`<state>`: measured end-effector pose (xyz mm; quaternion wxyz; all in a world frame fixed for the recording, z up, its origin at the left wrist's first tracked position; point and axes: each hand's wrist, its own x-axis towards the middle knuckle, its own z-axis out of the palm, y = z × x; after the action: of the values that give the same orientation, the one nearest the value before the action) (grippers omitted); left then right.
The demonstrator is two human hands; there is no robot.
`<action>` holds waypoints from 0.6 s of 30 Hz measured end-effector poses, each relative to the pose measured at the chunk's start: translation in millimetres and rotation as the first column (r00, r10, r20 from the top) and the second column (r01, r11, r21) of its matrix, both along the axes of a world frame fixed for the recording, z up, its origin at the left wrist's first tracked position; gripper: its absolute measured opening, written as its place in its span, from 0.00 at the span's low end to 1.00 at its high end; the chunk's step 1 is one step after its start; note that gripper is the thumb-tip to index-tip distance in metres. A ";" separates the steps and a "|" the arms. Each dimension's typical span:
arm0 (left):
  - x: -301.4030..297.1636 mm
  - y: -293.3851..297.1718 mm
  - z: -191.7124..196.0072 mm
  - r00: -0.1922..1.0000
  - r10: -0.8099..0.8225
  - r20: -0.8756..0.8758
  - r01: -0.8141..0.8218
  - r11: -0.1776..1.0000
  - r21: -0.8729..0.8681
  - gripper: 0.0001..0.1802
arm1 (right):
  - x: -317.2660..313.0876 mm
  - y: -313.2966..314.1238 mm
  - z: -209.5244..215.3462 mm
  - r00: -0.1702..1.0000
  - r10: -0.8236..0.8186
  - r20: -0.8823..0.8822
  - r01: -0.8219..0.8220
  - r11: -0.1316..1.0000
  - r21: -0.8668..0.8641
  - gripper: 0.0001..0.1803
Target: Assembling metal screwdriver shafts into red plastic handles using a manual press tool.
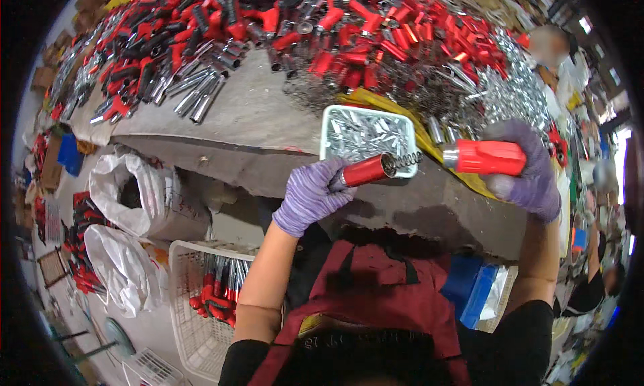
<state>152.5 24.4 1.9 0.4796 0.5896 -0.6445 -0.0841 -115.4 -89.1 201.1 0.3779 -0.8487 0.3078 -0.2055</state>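
Observation:
In purple knit gloves, both my hands are raised at the near edge of the table. My left hand [308, 195] is closed round a red tube [364, 172] with a metal rim, tilted slightly up to the right. A coil spring [408, 160] pokes out of the tube's open end. Wrapped round a ribbed red plastic handle [490, 157] is my right hand [537, 178]; the handle's silver metal collar points left, toward the spring. The two parts are apart. Behind the spring stands a pale tray [325, 136] full of small metal pieces [372, 132].
Heaps of red handles [396, 40], wire springs [308, 91], metal tubes [201, 94] and small silver parts [513, 84] cover the far table. A yellow strap [419, 128] lies beside the tray. Below left stand white sacks [124, 198] and a crate [191, 336] holding red-handled parts.

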 end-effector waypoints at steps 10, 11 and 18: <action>-70.0 -13.0 21.2 0.956 -0.289 0.058 0.271 0.939 0.211 0.23 | -46.8 10.2 -12.8 0.850 0.211 -0.483 -0.515 0.529 -0.675 0.25; -76.7 -20.3 29.5 0.926 -0.373 0.064 0.340 0.895 0.289 0.23 | -52.8 8.0 -12.6 0.836 0.247 -0.490 -0.543 0.499 -0.675 0.24; -99.9 -25.4 -3.5 0.953 -0.224 0.206 0.191 0.967 0.167 0.16 | -73.6 -5.0 -55.2 0.952 0.076 -0.297 -0.072 0.997 0.023 0.25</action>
<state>52.6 -1.0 -1.6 0.3486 0.5574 -0.7449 -0.1138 -189.0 -94.2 145.9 0.3396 -0.8787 0.3303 -0.0592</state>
